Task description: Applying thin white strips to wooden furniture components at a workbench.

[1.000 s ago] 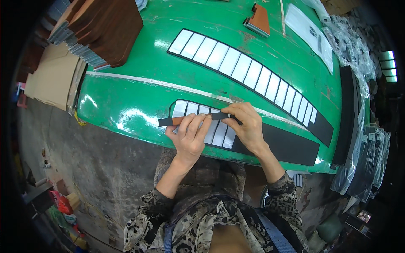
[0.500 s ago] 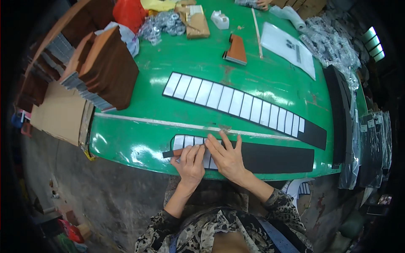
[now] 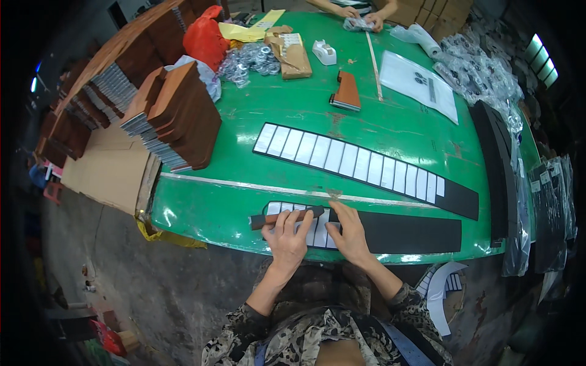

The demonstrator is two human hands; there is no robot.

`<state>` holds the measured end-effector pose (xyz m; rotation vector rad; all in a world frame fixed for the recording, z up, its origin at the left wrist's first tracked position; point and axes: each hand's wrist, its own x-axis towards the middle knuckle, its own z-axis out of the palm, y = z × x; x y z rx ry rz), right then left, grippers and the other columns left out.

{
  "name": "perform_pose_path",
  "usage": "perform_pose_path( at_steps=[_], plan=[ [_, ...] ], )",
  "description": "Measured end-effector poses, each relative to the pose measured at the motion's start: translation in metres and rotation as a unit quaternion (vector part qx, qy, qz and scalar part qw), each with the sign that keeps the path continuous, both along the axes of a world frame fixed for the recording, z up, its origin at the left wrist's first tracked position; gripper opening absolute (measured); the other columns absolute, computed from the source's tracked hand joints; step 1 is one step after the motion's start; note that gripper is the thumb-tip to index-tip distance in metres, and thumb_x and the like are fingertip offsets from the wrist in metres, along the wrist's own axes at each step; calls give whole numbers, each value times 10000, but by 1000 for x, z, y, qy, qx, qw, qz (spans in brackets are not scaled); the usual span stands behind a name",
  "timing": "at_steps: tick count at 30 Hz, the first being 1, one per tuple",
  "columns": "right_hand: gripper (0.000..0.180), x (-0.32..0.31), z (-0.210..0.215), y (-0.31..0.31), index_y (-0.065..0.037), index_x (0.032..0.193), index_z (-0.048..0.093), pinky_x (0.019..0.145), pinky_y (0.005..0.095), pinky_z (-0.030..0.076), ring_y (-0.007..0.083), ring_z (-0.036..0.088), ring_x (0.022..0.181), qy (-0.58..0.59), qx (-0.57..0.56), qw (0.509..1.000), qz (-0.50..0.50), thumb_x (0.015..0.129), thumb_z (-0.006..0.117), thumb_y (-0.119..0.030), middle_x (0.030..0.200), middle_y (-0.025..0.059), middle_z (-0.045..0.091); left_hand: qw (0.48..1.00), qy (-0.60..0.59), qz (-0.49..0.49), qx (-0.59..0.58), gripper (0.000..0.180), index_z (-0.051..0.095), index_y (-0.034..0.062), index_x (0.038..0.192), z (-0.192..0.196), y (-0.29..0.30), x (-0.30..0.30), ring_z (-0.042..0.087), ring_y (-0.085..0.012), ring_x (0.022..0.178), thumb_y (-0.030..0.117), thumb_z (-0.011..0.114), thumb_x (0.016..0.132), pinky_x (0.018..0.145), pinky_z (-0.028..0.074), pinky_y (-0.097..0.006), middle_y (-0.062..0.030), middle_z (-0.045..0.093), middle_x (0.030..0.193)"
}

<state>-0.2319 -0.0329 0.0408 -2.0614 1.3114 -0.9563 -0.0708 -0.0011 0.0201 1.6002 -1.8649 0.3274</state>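
Note:
Across the near edge of the green table (image 3: 235,110) lies a long black strip (image 3: 415,235) with white rectangular panels on its left part. My left hand (image 3: 285,243) grips a narrow brown bar with black ends (image 3: 285,218), lying over those panels. Beside it, my right hand (image 3: 350,236) rests on the strip near where the panels give way to plain black, its fingers apart and holding nothing. Farther back lies a second black strip (image 3: 360,163), with white panels along most of its length.
Stacked brown boards (image 3: 189,122) stand at the left by cardboard (image 3: 110,165). Behind are a red bag (image 3: 206,41), clear-wrapped parts (image 3: 253,61), a tape dispenser (image 3: 325,53) and a brown block (image 3: 347,91). Black strips (image 3: 491,177) lie right. A co-worker's hands (image 3: 366,18) handle clear plastic.
The brown bar, mostly hidden under my fingers before, now shows nearly whole across the panels. My right hand's fingers have come closer together. The view has shifted, showing more of the far side.

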Motion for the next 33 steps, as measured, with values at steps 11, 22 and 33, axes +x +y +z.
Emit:
perform_pose_path(
  at_steps=[11, 22, 33],
  plan=[
    [240, 17, 23, -25, 0, 1072, 566, 690, 250, 470, 105, 562, 810, -155, 201, 967, 10, 842, 618, -41, 951, 64, 586, 865, 449, 33, 221, 288, 593, -16, 1060, 10, 25, 103, 590, -195, 863, 68, 657, 792, 708, 448, -330, -80, 630, 952],
    [541, 27, 43, -59, 25, 1392, 311, 915, 310, 430, 167, 507, 1124, -348, 278, 895, 26, 922, 536, -121, 1217, 105, 525, 621, 724, -109, 278, 286, 529, 14, 1196, 47, -56, 1, 581, -101, 891, 143, 524, 941, 728, 489, -247, -52, 611, 1074],
    [441, -48, 2, -340, 12, 1314, 477, 770, 267, 452, 129, 570, 912, -178, 129, 957, -191, 928, 513, -200, 1092, 70, 613, 973, 208, 51, -89, 262, 605, 18, 1060, 142, -66, 161, 567, -282, 1025, -20, 607, 801, 856, 456, -363, -135, 592, 1091]
  ],
)
